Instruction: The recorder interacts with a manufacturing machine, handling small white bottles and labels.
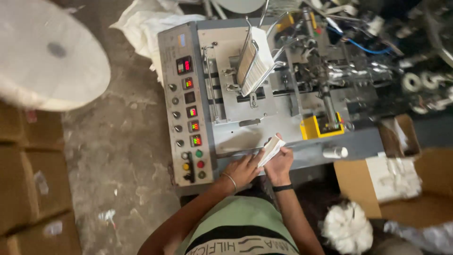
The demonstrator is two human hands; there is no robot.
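Both hands meet at the front edge of a grey packing machine [245, 137]. My left hand [243, 170], with a thin metal bangle on the wrist, touches the lower end of a small stack of white flat pieces [272, 149]. My right hand [279, 165], with a black wristband, grips that stack from the right and holds it tilted. Higher on the machine, a slanted wire feeder holds a larger stack of white pieces [255, 61].
A control panel [188, 101] with red displays, knobs and coloured buttons runs down the machine's left side. A yellow bracket [311, 128] and a small white cylinder [335, 152] sit to the right. An open cardboard box [358, 182] holds white packets. A big white roll [47, 56] rests over cartons [33, 184] on the left.
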